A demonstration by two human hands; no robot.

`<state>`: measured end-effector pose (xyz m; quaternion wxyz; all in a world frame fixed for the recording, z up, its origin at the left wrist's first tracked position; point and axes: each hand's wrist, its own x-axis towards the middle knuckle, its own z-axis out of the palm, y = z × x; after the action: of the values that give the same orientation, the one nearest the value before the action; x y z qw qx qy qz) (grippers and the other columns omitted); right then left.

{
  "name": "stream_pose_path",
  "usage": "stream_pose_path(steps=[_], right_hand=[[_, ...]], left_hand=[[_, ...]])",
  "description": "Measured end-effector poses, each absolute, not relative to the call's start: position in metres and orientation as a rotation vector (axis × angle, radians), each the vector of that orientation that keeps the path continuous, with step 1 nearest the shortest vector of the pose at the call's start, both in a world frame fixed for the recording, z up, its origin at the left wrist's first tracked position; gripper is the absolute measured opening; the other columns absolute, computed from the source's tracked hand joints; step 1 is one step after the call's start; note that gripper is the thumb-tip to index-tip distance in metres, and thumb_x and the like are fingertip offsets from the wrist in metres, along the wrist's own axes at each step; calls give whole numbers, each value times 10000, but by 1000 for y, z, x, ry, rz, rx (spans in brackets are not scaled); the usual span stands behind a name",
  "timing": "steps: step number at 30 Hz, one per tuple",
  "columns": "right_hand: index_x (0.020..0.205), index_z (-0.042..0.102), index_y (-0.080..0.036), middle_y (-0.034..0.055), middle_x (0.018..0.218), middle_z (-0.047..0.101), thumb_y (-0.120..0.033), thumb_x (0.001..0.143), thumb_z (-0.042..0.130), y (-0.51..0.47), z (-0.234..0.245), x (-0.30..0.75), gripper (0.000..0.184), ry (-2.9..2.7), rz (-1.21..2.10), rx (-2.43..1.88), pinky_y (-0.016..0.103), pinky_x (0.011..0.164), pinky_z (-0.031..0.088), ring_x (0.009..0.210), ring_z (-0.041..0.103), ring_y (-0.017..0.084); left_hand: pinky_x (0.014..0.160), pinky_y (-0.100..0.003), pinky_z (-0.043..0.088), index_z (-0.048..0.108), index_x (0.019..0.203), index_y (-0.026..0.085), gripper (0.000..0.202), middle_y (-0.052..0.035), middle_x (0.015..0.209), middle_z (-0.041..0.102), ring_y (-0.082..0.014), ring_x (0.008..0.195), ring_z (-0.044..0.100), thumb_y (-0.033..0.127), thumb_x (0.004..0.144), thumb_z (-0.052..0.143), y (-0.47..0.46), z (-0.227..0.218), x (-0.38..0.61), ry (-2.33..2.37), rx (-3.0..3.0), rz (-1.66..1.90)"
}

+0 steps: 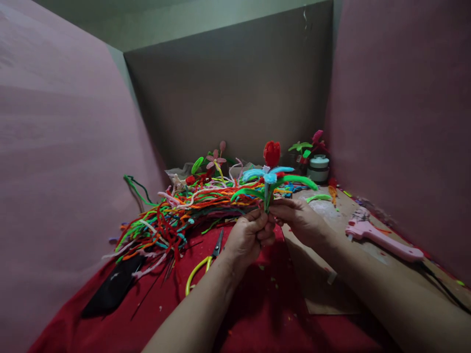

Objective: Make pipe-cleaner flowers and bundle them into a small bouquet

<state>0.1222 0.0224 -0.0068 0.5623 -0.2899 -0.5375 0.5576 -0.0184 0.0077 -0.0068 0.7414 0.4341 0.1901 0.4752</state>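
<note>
A small bunch of fuzzy-wire flowers (267,193) is held up between the two hands, just above the near edge of the heap of coloured wires in this view. Its lower stems are clasped by the left hand (245,238), whose fingers are curled round them with the thumb laid over the front. From the right, the same stems are met by the bent fingers of the right hand (303,220); whether these are pinching or only resting there cannot be told, as the tips are partly hidden.

The bunch's long axis is nearly upright – the blooms are tilted very slightly to the right – and everything above the grasp is left free. Directly above the fingers a light blue flower (270,177) is spread, and over it a red bloom (272,154) is raised. One green leaf (298,181) is arched out above the right hand, another (245,194) above the left. Neither hand can be called nearer, since both are at the stem base.

On the counter, covered in red cloth (265,304), yellow-handled scissors (218,245) are seen beside the left forearm, and a pink glue gun (386,240) beyond the right one.
</note>
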Motion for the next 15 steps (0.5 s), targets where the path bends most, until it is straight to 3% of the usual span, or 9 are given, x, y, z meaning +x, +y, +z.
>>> stream_pose_path(steps=[5, 9, 15], right_hand=[[685, 703, -180, 11, 681, 634, -296, 656, 722, 27, -12, 128, 121, -1306, 1492, -568, 312, 695, 417, 651, 525, 141], [819, 728, -193, 35, 806, 682, -313, 680, 707, 25, -14, 128, 185, -1343, 1539, -524, 354, 819, 425, 755, 587, 170], [643, 662, -175, 2, 601, 628, -303, 695, 667, 15, -8, 119, 138, -1267, 1460, -540, 310, 650, 462, 576, 569, 148]], left_hand=[[388, -165, 154, 555, 698, 115, 243, 72, 479, 321, -23, 403, 163, 296, 683, 715, 1, -4, -19, 298, 908, 890], [390, -160, 163, 573, 705, 113, 211, 68, 485, 309, -22, 402, 175, 281, 697, 700, 0, -4, -22, 273, 918, 823], [420, -197, 263, 603, 732, 109, 203, 37, 535, 409, -36, 418, 275, 302, 731, 665, 6, -3, -23, 391, 1066, 922]])
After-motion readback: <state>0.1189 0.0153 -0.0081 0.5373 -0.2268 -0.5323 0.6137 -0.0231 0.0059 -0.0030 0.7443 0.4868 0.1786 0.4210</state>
